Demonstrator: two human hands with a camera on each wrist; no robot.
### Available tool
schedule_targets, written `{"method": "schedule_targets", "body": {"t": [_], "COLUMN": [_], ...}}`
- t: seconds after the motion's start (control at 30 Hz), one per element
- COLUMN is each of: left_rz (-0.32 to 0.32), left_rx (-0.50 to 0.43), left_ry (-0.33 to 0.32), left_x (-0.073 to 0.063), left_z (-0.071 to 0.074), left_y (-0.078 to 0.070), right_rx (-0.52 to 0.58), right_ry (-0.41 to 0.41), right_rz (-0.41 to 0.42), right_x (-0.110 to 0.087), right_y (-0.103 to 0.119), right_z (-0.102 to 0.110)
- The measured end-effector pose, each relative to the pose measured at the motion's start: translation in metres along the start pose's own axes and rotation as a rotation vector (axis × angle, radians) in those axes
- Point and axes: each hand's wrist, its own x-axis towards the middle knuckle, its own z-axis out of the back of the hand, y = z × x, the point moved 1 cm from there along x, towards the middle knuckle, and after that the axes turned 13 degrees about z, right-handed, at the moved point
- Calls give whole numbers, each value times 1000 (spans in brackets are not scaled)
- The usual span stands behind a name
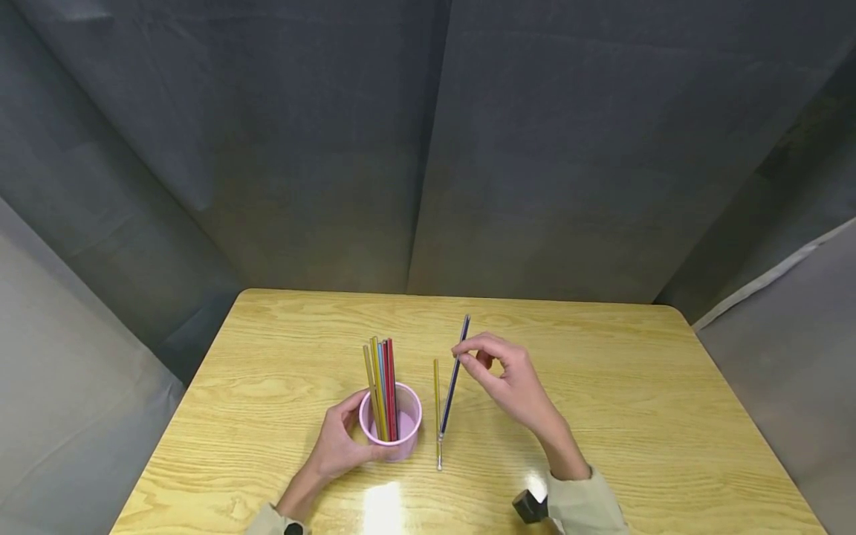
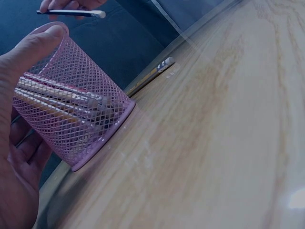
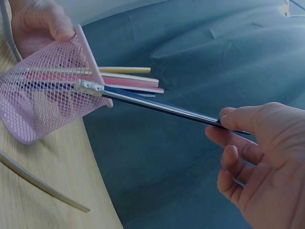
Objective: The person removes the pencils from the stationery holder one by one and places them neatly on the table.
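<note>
My left hand (image 1: pixel 337 446) grips a pink mesh pencil cup (image 1: pixel 414 429), thumb over the near side by the rim and fingers round its left side. Several pencils (image 1: pixel 381 371) in yellow, blue, red and black lean to the left inside it. To the right of the cup, my right hand (image 1: pixel 511 375) pinches a dark blue pencil (image 1: pixel 453 386) near its upper end between thumb and forefinger. This pencil slants in the air, its white eraser end (image 3: pixel 86 86) lower and overlapping the cup in the right wrist view.
A yellow pencil (image 1: pixel 437 383) lies on the wooden table (image 1: pixel 655 416) just right of the cup, its eraser end toward me. Dark grey curtains (image 1: pixel 321 148) hang behind the table's far edge, with paler cloth (image 1: pixel 789 357) at the right.
</note>
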Motion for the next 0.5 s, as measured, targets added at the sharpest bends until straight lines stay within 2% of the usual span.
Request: {"method": "schedule_targets", "body": {"t": [0.17,0.3,0.5], "left_rz": [-14,-31,-12], "left_rx": [15,24,19], "left_ry": [13,11,4], "left_x": [0,1,0], "left_z": [-1,-1,-1], "left_y": [0,-1,-3], "right_rx": [-1,10,33], "right_ry": [39,101,183], "right_rz": [-40,-99,-175], "right_x": [-3,-7,-14], "right_y": [-7,-17,-34], "right_z": [-1,-3,-9]}}
